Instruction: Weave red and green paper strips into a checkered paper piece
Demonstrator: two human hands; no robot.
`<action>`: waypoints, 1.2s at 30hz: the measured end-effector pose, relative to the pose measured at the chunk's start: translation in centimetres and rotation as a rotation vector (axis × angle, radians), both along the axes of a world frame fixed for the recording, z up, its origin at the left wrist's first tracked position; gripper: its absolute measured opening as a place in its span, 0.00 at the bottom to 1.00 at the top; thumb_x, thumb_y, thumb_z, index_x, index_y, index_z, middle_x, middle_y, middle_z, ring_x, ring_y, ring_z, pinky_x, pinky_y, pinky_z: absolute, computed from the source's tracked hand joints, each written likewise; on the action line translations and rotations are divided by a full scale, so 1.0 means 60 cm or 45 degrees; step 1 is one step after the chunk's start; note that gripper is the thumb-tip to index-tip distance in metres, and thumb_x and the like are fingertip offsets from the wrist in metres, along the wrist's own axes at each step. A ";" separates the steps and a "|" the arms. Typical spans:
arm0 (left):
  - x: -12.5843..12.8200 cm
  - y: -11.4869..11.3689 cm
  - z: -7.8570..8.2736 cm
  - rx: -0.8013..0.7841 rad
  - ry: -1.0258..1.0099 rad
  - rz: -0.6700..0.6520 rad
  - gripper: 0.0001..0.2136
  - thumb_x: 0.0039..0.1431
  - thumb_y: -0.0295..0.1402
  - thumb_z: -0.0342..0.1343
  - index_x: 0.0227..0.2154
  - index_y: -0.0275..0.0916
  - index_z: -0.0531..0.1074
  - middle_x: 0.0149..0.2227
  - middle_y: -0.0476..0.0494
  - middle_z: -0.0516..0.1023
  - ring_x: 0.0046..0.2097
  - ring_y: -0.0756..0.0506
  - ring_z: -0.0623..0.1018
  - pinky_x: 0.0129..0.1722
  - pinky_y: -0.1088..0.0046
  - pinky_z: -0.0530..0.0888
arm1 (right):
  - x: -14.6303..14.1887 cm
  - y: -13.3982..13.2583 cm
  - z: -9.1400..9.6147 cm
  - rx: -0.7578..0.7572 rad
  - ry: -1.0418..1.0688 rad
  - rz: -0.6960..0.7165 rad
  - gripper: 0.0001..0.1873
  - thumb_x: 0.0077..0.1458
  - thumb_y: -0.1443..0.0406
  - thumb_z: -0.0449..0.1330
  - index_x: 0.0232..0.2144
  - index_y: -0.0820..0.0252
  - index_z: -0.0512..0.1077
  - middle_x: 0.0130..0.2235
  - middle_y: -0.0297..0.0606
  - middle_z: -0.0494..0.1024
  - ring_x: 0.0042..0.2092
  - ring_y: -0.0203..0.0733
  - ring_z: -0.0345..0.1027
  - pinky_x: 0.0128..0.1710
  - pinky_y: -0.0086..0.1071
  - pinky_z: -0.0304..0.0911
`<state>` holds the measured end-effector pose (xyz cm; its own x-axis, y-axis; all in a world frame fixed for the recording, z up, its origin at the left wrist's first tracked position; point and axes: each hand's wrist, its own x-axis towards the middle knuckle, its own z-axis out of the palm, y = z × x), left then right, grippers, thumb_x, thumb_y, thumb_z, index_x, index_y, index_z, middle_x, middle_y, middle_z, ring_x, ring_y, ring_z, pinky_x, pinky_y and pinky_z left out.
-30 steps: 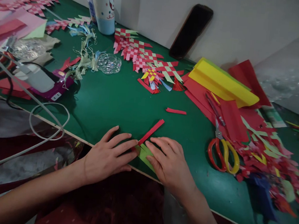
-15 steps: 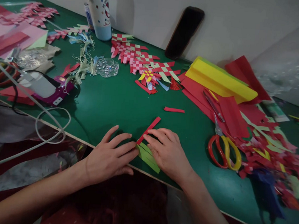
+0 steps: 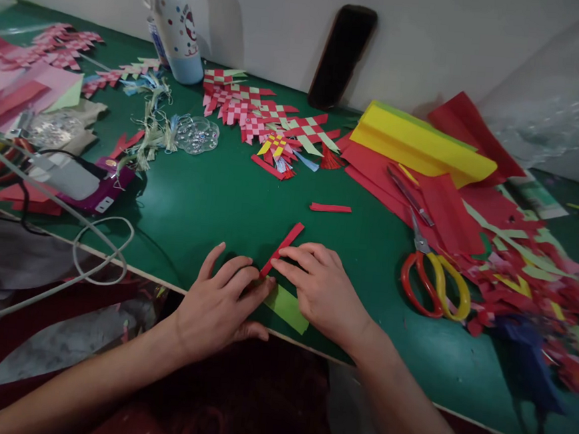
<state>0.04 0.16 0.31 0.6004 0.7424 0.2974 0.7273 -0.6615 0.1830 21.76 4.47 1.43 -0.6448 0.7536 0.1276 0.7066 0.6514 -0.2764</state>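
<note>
Across the green paper (image 3: 289,310) near the table's front edge, a red paper strip (image 3: 288,239) lies slanting away from me. My left hand (image 3: 225,299) is spread flat, its fingers apart, with a fingertip pressing where the strip's lower end meets the green paper. From the other side, my right hand (image 3: 326,290) has its bent fingers together on the red strip, gripping it against the table. The palm side and thumb of this hand are hidden. Just beyond them lies a second short red strip (image 3: 330,208).
Scissors (image 3: 428,275) lie right, beside paper scraps (image 3: 529,283) and a dark blue tool (image 3: 528,363). Woven paper fish (image 3: 252,110), a bottle (image 3: 178,34) and a leaning phone (image 3: 343,57) stand along the back. A white cable (image 3: 103,229) loops over the left edge.
My left fingers have drawn closer over the strip's lower end, and the slits in the green paper no longer show. The view has shifted slightly.
</note>
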 end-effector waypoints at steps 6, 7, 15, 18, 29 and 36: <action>-0.004 -0.006 -0.008 -0.027 -0.016 0.021 0.31 0.63 0.59 0.39 0.53 0.42 0.72 0.45 0.41 0.76 0.54 0.39 0.69 0.67 0.49 0.45 | 0.000 0.001 -0.002 -0.005 0.025 -0.004 0.23 0.57 0.75 0.52 0.50 0.54 0.74 0.53 0.36 0.76 0.51 0.48 0.60 0.46 0.42 0.56; -0.004 -0.007 -0.010 -0.020 -0.023 0.021 0.31 0.62 0.59 0.39 0.53 0.42 0.72 0.47 0.41 0.76 0.55 0.39 0.69 0.67 0.49 0.44 | 0.000 0.001 -0.002 -0.001 0.028 -0.003 0.22 0.58 0.75 0.52 0.50 0.54 0.74 0.53 0.36 0.76 0.51 0.48 0.60 0.46 0.42 0.56; -0.012 -0.011 -0.013 0.025 0.145 -0.026 0.30 0.63 0.58 0.41 0.58 0.45 0.68 0.59 0.45 0.71 0.63 0.39 0.64 0.68 0.49 0.34 | 0.001 0.003 -0.003 -0.005 0.023 0.001 0.22 0.58 0.75 0.53 0.51 0.54 0.74 0.53 0.36 0.76 0.51 0.47 0.60 0.46 0.42 0.56; -0.014 -0.013 -0.012 0.032 0.176 -0.030 0.31 0.63 0.59 0.41 0.59 0.45 0.67 0.61 0.45 0.69 0.63 0.39 0.64 0.67 0.48 0.32 | 0.001 0.003 -0.003 -0.001 0.036 -0.001 0.21 0.58 0.75 0.53 0.50 0.54 0.74 0.53 0.35 0.76 0.51 0.47 0.60 0.46 0.42 0.56; -0.014 -0.015 -0.018 0.040 0.224 -0.033 0.33 0.62 0.60 0.41 0.61 0.44 0.64 0.62 0.45 0.67 0.64 0.39 0.63 0.67 0.45 0.31 | 0.006 -0.008 -0.003 0.029 0.107 -0.047 0.17 0.65 0.67 0.52 0.54 0.57 0.71 0.53 0.39 0.77 0.53 0.46 0.63 0.50 0.42 0.59; -0.015 -0.014 -0.019 0.025 0.214 -0.061 0.34 0.62 0.61 0.40 0.61 0.43 0.63 0.63 0.44 0.67 0.64 0.39 0.62 0.67 0.44 0.32 | 0.020 -0.063 0.001 0.012 0.182 -0.161 0.10 0.63 0.63 0.57 0.44 0.58 0.75 0.48 0.40 0.78 0.52 0.47 0.64 0.52 0.43 0.58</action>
